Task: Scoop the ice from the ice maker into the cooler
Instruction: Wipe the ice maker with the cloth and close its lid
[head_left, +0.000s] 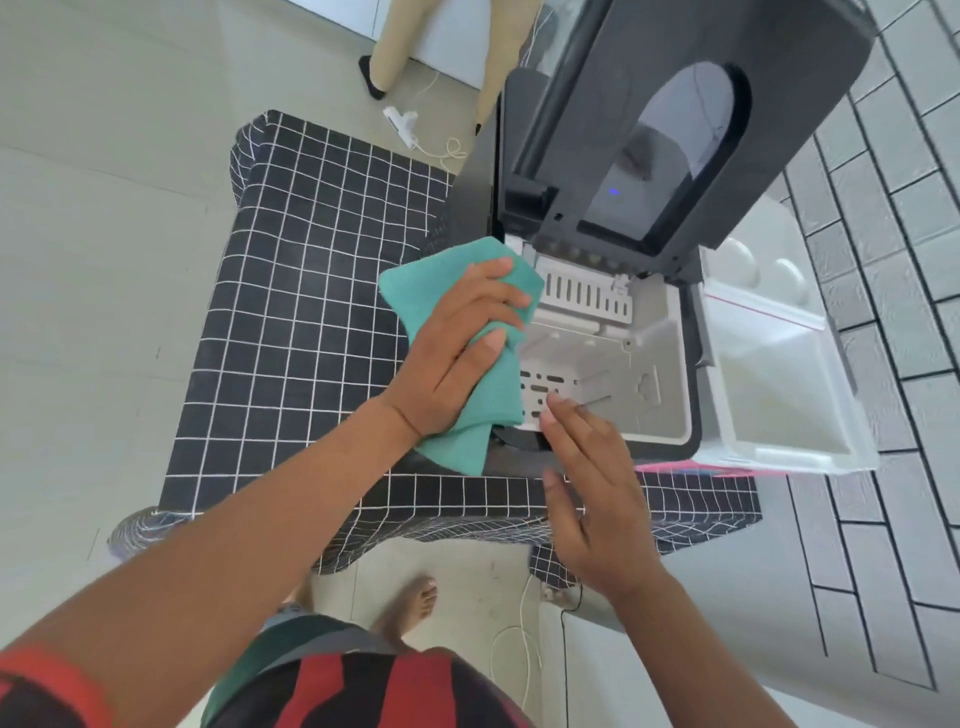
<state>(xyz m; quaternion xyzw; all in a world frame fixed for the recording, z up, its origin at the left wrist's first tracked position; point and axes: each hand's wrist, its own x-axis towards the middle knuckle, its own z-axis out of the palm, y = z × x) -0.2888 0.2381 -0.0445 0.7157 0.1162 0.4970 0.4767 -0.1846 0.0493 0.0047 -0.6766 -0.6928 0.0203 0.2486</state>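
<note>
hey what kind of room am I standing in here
Probably a home kitchen or utility corner. A countertop ice maker stands open on a table under a checked tablecloth, a white cooler sits beside it, and a tiled wall runs along the right.

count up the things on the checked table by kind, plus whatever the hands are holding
ice maker, lid up: 1
white cooler, open, right of the ice maker: 1
teal cloth, in the grip of the left hand: 1
The right hand holds nothing.
Total: 3
</note>
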